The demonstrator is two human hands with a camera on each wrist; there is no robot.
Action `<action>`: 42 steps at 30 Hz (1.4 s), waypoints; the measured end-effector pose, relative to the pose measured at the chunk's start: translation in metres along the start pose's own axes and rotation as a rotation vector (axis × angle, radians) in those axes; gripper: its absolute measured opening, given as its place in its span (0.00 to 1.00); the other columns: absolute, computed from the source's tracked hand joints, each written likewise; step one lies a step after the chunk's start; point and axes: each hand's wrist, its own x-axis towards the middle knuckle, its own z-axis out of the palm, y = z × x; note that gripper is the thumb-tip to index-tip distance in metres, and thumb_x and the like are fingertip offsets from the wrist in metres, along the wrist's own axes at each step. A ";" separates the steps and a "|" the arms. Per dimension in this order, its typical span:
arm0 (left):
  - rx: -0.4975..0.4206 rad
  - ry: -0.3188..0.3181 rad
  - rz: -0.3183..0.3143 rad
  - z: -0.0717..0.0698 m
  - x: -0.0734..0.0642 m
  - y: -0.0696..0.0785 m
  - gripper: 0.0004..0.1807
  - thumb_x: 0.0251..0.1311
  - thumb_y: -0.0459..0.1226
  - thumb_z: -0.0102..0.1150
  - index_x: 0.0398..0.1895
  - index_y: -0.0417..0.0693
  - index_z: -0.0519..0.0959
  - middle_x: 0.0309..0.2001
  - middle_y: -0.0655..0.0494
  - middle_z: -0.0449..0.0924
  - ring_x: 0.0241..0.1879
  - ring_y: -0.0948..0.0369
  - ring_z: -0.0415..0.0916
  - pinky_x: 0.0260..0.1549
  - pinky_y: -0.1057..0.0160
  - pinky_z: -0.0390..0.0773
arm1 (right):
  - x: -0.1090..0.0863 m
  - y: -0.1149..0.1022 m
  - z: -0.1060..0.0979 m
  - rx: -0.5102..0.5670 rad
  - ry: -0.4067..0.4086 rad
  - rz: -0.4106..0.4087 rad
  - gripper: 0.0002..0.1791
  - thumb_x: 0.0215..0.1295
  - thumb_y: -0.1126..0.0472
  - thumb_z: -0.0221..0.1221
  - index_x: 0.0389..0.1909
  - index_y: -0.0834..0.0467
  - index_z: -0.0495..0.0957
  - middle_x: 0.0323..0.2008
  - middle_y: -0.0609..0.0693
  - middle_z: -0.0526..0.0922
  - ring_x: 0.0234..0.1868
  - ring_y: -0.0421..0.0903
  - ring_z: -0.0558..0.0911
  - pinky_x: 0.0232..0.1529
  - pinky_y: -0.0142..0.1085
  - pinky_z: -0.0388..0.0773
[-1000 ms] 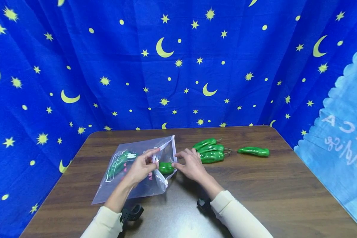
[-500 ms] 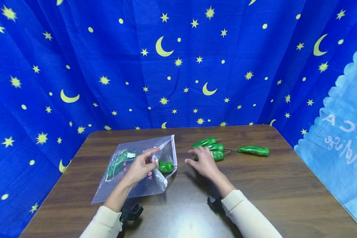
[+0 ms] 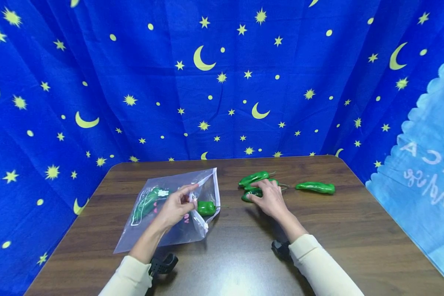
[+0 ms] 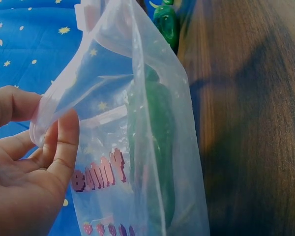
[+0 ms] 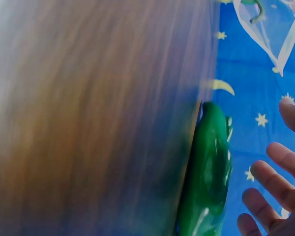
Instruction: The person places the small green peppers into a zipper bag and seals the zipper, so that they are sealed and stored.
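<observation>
Green peppers point(image 3: 254, 178) clustered on table point(image 3: 355, 230), right hand point(image 3: 271, 200) over them, fingers spread; another in bag point(image 3: 170, 237) mouth. Left hand point(image 3: 175, 207) pinches bag edge. Looks like pickup step; next calls for firm grasp.

Seen from the head, the left hand point(image 3: 175, 207) sits at seven o'clock, its thumb point(image 3: 189, 205) and forefinger point(image 3: 188, 188) brought together in a pinch; the left forearm point(image 3: 148, 242) points toward one. The right hand point(image 3: 271, 200) lies between four and five o'clock, thumb and fingers point(image 5: 275, 186) spread apart, the right forearm point(image 3: 291, 226) slanting toward eleven.
</observation>
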 end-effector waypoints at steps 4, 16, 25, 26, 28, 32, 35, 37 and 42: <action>-0.001 0.001 0.000 0.000 0.000 0.001 0.34 0.48 0.23 0.55 0.64 0.37 0.67 0.58 0.40 0.66 0.32 0.65 0.63 0.24 0.75 0.70 | 0.001 0.009 -0.004 -0.014 -0.014 0.024 0.23 0.54 0.49 0.66 0.49 0.54 0.80 0.49 0.54 0.80 0.48 0.55 0.72 0.46 0.48 0.66; 0.001 0.000 -0.015 -0.001 0.000 0.001 0.34 0.49 0.23 0.55 0.65 0.38 0.66 0.59 0.41 0.65 0.33 0.64 0.63 0.24 0.75 0.69 | 0.000 0.026 -0.009 -0.036 -0.030 0.061 0.25 0.54 0.49 0.65 0.52 0.56 0.78 0.50 0.58 0.79 0.49 0.58 0.72 0.50 0.52 0.65; 0.012 0.005 -0.035 0.000 0.000 0.000 0.34 0.49 0.24 0.55 0.65 0.40 0.67 0.59 0.42 0.66 0.34 0.63 0.64 0.26 0.75 0.70 | 0.001 0.038 -0.010 -0.062 -0.051 0.082 0.25 0.54 0.49 0.64 0.52 0.56 0.78 0.51 0.59 0.79 0.52 0.59 0.71 0.50 0.54 0.66; 0.013 0.005 -0.033 0.000 0.000 0.000 0.34 0.49 0.24 0.55 0.65 0.40 0.67 0.59 0.42 0.66 0.34 0.63 0.64 0.26 0.75 0.70 | 0.001 0.039 -0.010 -0.065 -0.053 0.083 0.25 0.54 0.49 0.64 0.52 0.56 0.78 0.51 0.59 0.79 0.52 0.59 0.70 0.49 0.54 0.66; 0.012 0.005 -0.029 0.000 0.000 0.000 0.34 0.49 0.24 0.55 0.65 0.40 0.67 0.59 0.42 0.66 0.34 0.64 0.64 0.26 0.75 0.70 | 0.000 0.041 -0.011 -0.069 -0.060 0.094 0.25 0.54 0.48 0.64 0.51 0.56 0.78 0.51 0.59 0.79 0.51 0.59 0.70 0.49 0.53 0.66; 0.010 0.005 -0.016 0.000 0.000 -0.001 0.34 0.49 0.23 0.55 0.65 0.39 0.67 0.59 0.41 0.66 0.33 0.64 0.64 0.26 0.74 0.70 | -0.001 0.043 -0.012 -0.073 -0.072 0.112 0.25 0.53 0.49 0.65 0.51 0.56 0.78 0.50 0.59 0.79 0.51 0.59 0.70 0.48 0.52 0.66; 0.014 0.009 -0.019 0.000 0.000 0.000 0.34 0.49 0.23 0.55 0.65 0.39 0.67 0.59 0.42 0.66 0.33 0.64 0.64 0.26 0.74 0.70 | -0.002 0.045 -0.012 -0.070 -0.076 0.115 0.24 0.53 0.50 0.65 0.50 0.56 0.78 0.51 0.60 0.79 0.51 0.60 0.70 0.48 0.52 0.65; 0.018 0.009 -0.023 0.000 0.000 0.000 0.34 0.48 0.24 0.55 0.65 0.39 0.67 0.60 0.42 0.66 0.33 0.63 0.64 0.26 0.74 0.70 | -0.003 0.048 -0.012 -0.067 -0.078 0.117 0.24 0.53 0.50 0.65 0.51 0.55 0.78 0.52 0.60 0.79 0.51 0.60 0.70 0.48 0.52 0.65; 0.023 0.012 -0.034 0.000 0.000 -0.001 0.35 0.48 0.23 0.55 0.65 0.40 0.67 0.60 0.43 0.66 0.34 0.63 0.64 0.26 0.74 0.71 | -0.007 0.054 -0.013 -0.071 -0.085 0.136 0.24 0.53 0.49 0.65 0.50 0.55 0.78 0.51 0.60 0.79 0.50 0.60 0.71 0.47 0.52 0.65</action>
